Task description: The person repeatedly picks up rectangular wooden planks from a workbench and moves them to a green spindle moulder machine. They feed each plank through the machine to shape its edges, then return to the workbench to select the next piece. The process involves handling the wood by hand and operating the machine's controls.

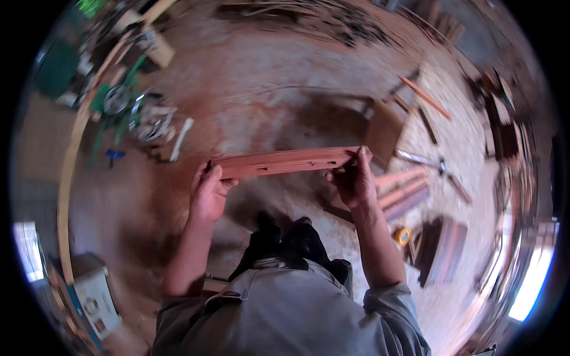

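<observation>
A reddish wooden board (285,162) is held up level in front of my body, one end in each hand. Two small dark slots and a dark pencil-like mark show on its near face. My left hand (209,191) grips the left end, thumb on the near side. At the right end, my right hand (354,181) is closed round the wood, its fingers partly beneath. Below the right hand and to its right, several reddish wooden pieces (404,193) lie side by side on the worktable.
The pale worktable (442,124) at right carries a hammer (454,178), a loose wooden strip (426,98) and a yellow tape roll (402,236). Stacked dark boards (442,252) stand nearby. Scrap wood (350,24) lies across the far floor. A green machine (116,101) stands at the far left.
</observation>
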Demonstrator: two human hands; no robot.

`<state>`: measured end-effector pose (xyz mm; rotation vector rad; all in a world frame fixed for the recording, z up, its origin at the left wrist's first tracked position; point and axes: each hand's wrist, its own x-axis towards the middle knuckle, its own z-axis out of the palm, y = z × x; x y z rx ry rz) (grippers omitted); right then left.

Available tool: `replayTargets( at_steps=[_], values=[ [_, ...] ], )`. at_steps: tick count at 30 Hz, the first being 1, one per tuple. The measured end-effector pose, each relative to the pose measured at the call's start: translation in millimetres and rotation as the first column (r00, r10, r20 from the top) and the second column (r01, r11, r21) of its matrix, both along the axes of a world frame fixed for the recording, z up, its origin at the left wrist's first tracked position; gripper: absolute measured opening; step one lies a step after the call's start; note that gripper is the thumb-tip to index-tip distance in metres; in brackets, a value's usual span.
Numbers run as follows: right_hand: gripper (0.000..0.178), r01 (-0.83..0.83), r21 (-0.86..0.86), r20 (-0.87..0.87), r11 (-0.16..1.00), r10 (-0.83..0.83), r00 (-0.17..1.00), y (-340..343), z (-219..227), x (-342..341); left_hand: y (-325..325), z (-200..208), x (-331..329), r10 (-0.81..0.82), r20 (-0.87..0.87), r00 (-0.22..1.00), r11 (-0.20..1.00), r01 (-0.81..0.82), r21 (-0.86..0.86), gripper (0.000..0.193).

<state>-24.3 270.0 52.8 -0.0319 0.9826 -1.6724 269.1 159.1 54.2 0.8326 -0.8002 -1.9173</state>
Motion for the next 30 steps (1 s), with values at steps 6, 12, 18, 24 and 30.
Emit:
replayTargets(
  at_steps=[6,12,18,24,30],
  values=[
    [0.036,-0.254,-0.062,0.077,0.965,0.259,0.963,-105,1,75,-38,13,77,0.381,-0.056,0.923,0.92,-0.372,0.12,0.034],
    [0.033,-0.456,-0.261,0.051,0.851,0.484,0.874,-201,10,132,-83,9,146,0.584,-0.044,0.81,0.805,-0.572,0.155,0.03],
    [0.025,-0.548,-0.202,-0.095,0.812,0.541,0.836,-293,28,175,-110,26,197,0.756,-0.096,0.647,0.654,-0.751,0.094,0.022],
    [0.018,-0.571,-0.159,-0.553,0.805,0.407,0.727,-366,38,220,-118,33,283,0.878,-0.164,0.45,0.461,-0.886,0.04,0.022],
    [0.02,-0.593,-0.143,-0.562,0.792,0.429,0.708,-437,47,248,-162,22,418,0.96,-0.154,0.236,0.239,-0.971,0.006,0.022]
  ],
)
